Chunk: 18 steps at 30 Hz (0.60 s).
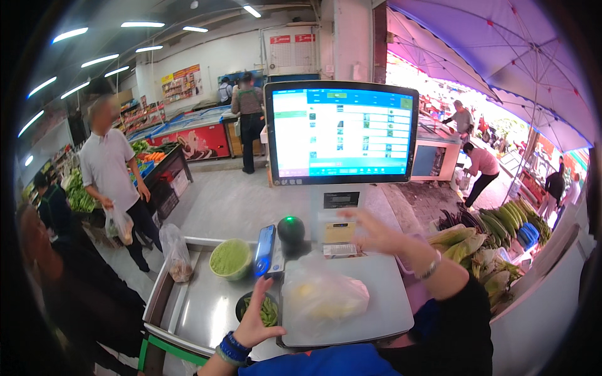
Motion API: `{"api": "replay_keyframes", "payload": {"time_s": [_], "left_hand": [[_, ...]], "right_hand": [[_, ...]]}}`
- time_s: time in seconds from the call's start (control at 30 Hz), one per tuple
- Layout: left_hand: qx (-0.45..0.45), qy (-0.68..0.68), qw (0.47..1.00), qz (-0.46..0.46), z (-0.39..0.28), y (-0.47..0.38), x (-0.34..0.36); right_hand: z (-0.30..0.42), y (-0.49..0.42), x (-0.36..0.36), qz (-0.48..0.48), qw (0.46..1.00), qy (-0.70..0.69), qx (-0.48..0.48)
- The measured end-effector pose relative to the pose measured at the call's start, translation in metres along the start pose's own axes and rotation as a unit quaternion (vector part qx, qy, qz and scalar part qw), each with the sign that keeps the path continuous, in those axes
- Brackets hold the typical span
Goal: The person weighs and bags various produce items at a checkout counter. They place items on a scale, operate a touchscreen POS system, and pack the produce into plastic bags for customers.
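A translucent plastic bag with pale yellowish contents (324, 293) lies on the flat plate of a weighing scale (385, 301). My left hand (256, 312) is just left of the plate, fingers apart and empty, over the edge of a dark bowl of green pods (267, 311). Blurred and raised, my right hand (374, 232) is in front of the scale's label printer (339, 232), its fingers apart with nothing seen in them. Above the printer stands a lit touchscreen monitor (343, 136) with rows of small pictures.
A tub of green contents (230, 259), a phone (264, 251) and a black scanner (290, 231) stand left of the scale. A knotted plastic bag (176, 258) sits in the metal counter tray (202, 301). A person holding a bag (110, 164) stands at left; vegetables (498, 225) are at right.
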<state>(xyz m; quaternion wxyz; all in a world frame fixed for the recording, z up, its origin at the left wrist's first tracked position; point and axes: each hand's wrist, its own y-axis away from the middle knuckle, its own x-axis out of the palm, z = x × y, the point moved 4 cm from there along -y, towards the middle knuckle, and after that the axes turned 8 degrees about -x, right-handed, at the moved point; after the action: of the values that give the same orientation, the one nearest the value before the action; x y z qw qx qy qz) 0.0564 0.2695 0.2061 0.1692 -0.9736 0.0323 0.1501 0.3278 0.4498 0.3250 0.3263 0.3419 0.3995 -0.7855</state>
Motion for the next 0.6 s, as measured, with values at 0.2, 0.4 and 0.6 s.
{"api": "replay_keyframes", "payload": {"time_s": [0.2,0.4,0.6], "left_hand": [[0.13,-0.187,0.973,0.037,-0.028,-0.065,0.066],[0.134,-0.099,0.985,-0.034,-0.044,-0.051,0.044],[0.059,-0.174,0.949,-0.256,-0.062,0.068,-0.079]], "right_hand": [[0.072,0.024,0.067,0.07,0.998,-0.004,0.003],[0.139,-0.005,0.071,-0.024,0.976,-0.008,-0.214],[0.104,-0.01,0.057,-0.081,0.987,-0.108,-0.085]]}}
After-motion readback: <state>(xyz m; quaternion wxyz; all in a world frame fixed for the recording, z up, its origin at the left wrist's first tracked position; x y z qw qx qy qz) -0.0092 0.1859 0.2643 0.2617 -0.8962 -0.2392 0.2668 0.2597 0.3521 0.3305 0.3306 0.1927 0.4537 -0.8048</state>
